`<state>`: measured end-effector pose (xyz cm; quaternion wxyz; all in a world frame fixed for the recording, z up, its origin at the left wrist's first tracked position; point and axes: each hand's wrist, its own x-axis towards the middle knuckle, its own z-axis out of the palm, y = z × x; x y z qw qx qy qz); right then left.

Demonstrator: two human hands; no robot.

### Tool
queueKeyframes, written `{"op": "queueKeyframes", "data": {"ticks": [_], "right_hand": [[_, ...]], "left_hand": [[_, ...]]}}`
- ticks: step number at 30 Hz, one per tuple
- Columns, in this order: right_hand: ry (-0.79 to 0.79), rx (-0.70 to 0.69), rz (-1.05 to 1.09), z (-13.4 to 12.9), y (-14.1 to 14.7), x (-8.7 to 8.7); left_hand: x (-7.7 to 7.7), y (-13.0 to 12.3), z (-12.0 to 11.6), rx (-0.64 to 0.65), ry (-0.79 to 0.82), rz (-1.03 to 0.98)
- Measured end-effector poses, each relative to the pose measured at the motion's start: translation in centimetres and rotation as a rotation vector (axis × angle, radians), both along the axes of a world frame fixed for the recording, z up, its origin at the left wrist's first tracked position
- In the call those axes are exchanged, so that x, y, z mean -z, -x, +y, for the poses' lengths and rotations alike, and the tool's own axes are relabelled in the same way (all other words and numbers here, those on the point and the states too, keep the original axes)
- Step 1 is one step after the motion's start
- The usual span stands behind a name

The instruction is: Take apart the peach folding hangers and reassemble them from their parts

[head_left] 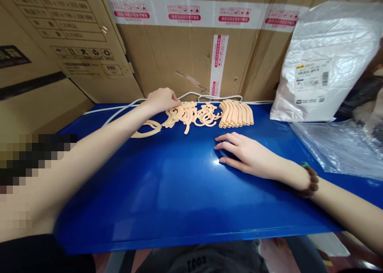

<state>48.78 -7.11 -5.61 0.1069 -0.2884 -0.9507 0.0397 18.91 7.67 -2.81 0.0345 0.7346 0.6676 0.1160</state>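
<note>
My left hand [163, 99] reaches to the left end of a heap of beige curved pieces [187, 114], its fingers bent together at the heap's back edge. Whatever they pinch is hidden. Larger beige curved strips [146, 134] lie in front of the left wrist. Right of the heap are small beige hook-like pieces [206, 115], then a neat row of stacked beige curved tubes [236, 114]. In front of those tubes my right hand [243, 151] hovers or rests on the blue table, palm down, fingers apart, holding nothing.
The blue table [179, 185] backs onto large cardboard boxes [167, 53]. White cable [116, 109] runs along the back edge. On the right, a white plastic mailer bag [317, 73] stands beside a clear plastic bag [347, 145].
</note>
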Motion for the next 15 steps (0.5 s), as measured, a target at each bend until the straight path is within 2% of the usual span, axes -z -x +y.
{"op": "queueKeyframes", "data": {"ticks": [9, 12, 15], "right_hand": [[-0.006, -0.001, -0.002, 0.0, -0.1, 0.1], [-0.004, -0.001, -0.011, -0.1, -0.1, 0.1], [-0.005, -0.005, -0.016, 0.0, 0.0, 0.1]], "left_hand": [[-0.9, -0.1, 1.1, 0.051, 0.055, -0.177], [-2.0, -0.5, 0.0, 0.05, 0.012, -0.326], [-3.1, -1.6, -2.8, 0.093, -0.013, -0.468]]}}
